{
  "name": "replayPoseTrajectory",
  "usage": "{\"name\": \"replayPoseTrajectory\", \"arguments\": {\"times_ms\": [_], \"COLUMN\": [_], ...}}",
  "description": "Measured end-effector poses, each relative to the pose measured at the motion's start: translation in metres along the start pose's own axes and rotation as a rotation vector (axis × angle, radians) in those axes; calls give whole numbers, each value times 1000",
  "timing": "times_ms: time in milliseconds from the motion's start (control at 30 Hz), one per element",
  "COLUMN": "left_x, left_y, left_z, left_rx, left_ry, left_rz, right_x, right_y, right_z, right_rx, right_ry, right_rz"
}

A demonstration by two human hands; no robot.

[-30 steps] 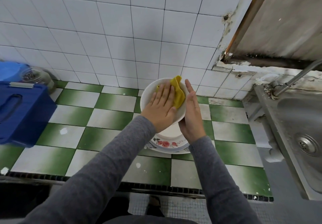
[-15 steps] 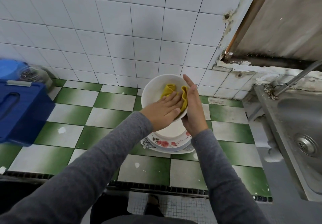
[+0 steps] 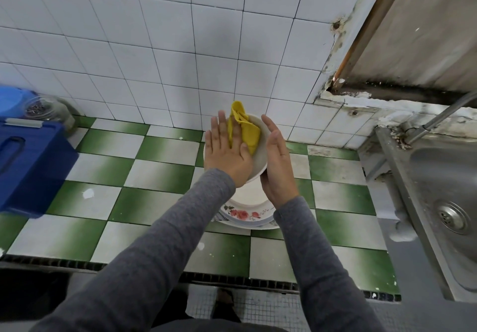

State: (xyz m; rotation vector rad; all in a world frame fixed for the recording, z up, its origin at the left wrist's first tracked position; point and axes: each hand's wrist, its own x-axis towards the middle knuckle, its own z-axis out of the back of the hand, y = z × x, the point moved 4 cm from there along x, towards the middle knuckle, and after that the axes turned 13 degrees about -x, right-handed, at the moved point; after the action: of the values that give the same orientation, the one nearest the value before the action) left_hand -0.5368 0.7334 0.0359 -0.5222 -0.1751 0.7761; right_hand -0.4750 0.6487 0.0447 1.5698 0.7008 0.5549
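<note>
Head view | bowl (image 3: 259, 162), frame centre, above stacked plates (image 3: 245, 214) | left hand (image 3: 227, 156): fingers straight, slightly spread, pressing yellow cloth (image 3: 249, 131) into bowl | right hand (image 3: 277, 166): fingers together, cradling bowl's right side

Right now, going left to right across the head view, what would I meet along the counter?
blue box → left hand → right hand → steel sink. The white bowl and yellow cloth overlap the hands, so they are left out.
</note>
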Motion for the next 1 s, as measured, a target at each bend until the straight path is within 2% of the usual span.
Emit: {"name": "replayPoseTrajectory", "arguments": {"times_ms": [233,300,533,667,767,900,1000], "left_x": [-12,-11,3,4,4,-3,-15], "left_y": [0,2,-3,0,-5,-10,-11], "left_z": [9,12,9,6,8,14,14], "left_rx": [36,75,135,119,60,-24,-171], "left_ry": [69,117,227,175,199,291,418], "left_rz": [-398,-450,-437,-261,-167,-215,-245], "right_x": [1,2,3,4,5,7,7], "right_y": [3,5,10,17,22,24,28], "right_z": [6,8,4,0,-1,7,13], "right_rx": [3,-10,-20,-108,-140,-258,-381], "right_ry": [-6,-4,45,-14,-83,-191,-213], "right_rz": [12,14,24,93,148,185,242]}}
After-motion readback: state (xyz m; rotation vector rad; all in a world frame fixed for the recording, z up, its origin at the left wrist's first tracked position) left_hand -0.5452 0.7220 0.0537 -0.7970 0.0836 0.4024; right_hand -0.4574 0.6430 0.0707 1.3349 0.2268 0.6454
